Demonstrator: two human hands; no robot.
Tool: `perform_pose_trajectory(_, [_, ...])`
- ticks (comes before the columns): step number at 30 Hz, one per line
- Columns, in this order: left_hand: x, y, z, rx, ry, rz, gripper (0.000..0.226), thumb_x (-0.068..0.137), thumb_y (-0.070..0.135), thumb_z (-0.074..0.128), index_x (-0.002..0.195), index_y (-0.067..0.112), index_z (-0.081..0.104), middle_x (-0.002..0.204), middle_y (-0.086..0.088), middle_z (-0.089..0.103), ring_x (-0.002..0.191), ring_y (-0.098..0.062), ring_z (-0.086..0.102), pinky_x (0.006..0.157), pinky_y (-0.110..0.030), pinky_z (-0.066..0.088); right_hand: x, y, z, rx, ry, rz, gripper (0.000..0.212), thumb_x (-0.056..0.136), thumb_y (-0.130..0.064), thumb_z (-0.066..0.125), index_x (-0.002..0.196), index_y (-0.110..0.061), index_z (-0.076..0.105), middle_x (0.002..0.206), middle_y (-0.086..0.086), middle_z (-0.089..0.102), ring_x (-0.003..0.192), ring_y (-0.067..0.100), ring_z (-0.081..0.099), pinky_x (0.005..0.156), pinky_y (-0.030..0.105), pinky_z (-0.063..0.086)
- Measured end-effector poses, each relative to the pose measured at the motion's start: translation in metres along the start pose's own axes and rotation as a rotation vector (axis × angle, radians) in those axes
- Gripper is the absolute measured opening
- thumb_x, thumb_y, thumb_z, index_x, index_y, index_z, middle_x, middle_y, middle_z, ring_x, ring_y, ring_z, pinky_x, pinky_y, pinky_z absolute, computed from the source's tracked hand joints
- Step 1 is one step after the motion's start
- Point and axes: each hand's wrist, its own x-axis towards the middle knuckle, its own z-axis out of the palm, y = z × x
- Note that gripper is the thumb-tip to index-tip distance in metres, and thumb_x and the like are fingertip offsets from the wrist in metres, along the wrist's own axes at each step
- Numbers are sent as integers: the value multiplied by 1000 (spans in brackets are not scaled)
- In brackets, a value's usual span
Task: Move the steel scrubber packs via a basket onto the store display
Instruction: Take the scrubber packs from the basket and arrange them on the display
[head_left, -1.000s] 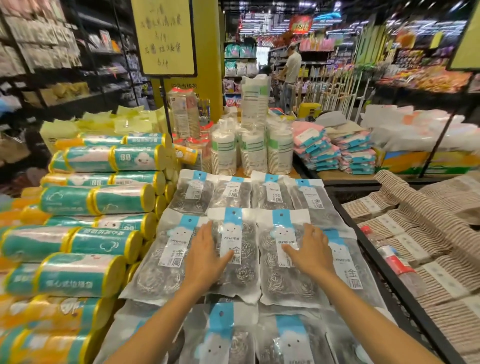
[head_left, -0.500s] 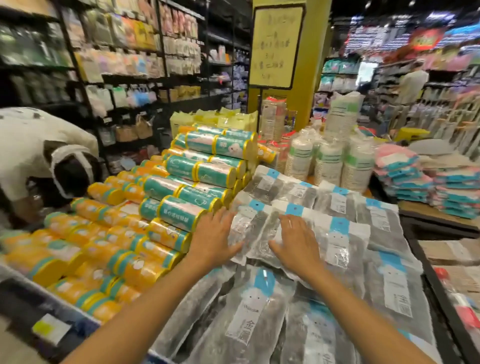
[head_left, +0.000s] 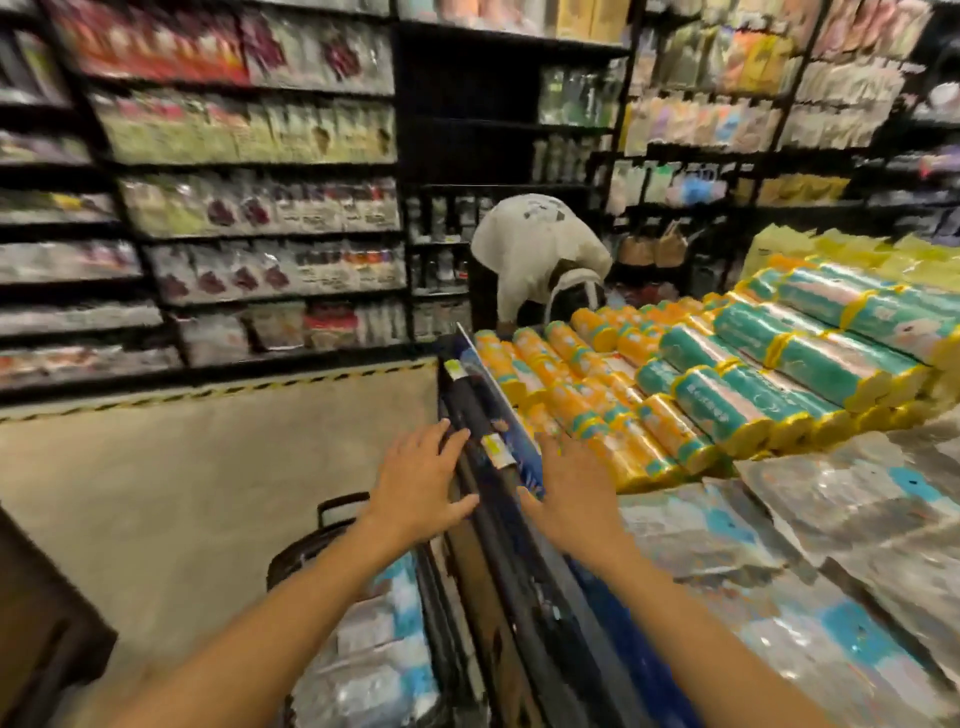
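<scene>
The view is blurred from turning left. Steel scrubber packs (head_left: 810, 525), clear bags with blue labels, lie spread over the store display (head_left: 498, 426) at the right. More scrubber packs (head_left: 374, 649) fill a dark basket (head_left: 337, 512) on the floor at the lower middle. My left hand (head_left: 421, 483) hovers with spread fingers over the display's dark edge, above the basket. My right hand (head_left: 571, 493) is held flat over the display's corner, fingers straight. Neither hand holds anything.
Orange and teal rolls (head_left: 727, 374) are stacked on the display behind the packs. A person in a white top (head_left: 540, 254) bends down beyond the display. Dark shelves (head_left: 249, 208) full of goods line the far side of the beige aisle floor (head_left: 182, 493).
My view has swung left from the display toward the aisle and the basket. Both hands have come off the scrubber packs and now hang over the display's left edge.
</scene>
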Motion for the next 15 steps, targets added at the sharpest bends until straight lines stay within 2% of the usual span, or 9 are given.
perform_pose_trajectory(2, [-22,-36,-6,-10,36,-89,80,67,61,54,134,17,51,133,-13,54,119,-35,53,95,-45,44,9,-43,3,29,-9,-120,67,81,-41,66,134,-6,44,127,19,52,117,38,50,92,43,45])
perform_pose_trajectory(4, [-43,-69,-14,8,49,-143,77,70,59,56,136,19,47,132,-9,53,121,-32,50,97,-43,42,18,-79,11,20,0,-184,69,87,-45,57,141,-11,34,138,11,43,128,31,40,103,39,36])
perform_pose_trajectory(7, [-71,-118,-18,25,80,-218,77,78,58,56,143,24,33,144,-4,40,133,-26,35,106,-39,30,31,-132,28,52,-16,-254,66,85,-45,58,138,-12,36,134,8,46,125,27,41,100,36,39])
perform_pose_trajectory(11, [-113,-191,-25,36,89,-280,76,81,59,55,144,26,28,147,-1,35,135,-22,31,109,-36,25,40,-207,55,92,-25,-300,66,86,-43,58,140,-12,36,134,9,47,124,28,43,101,37,39])
perform_pose_trajectory(15, [-158,-270,-32,72,28,-344,77,84,59,51,147,26,22,153,-2,27,139,-24,25,114,-39,21,40,-291,83,129,-41,-304,65,89,-43,55,142,-13,33,139,8,43,128,27,41,102,37,37])
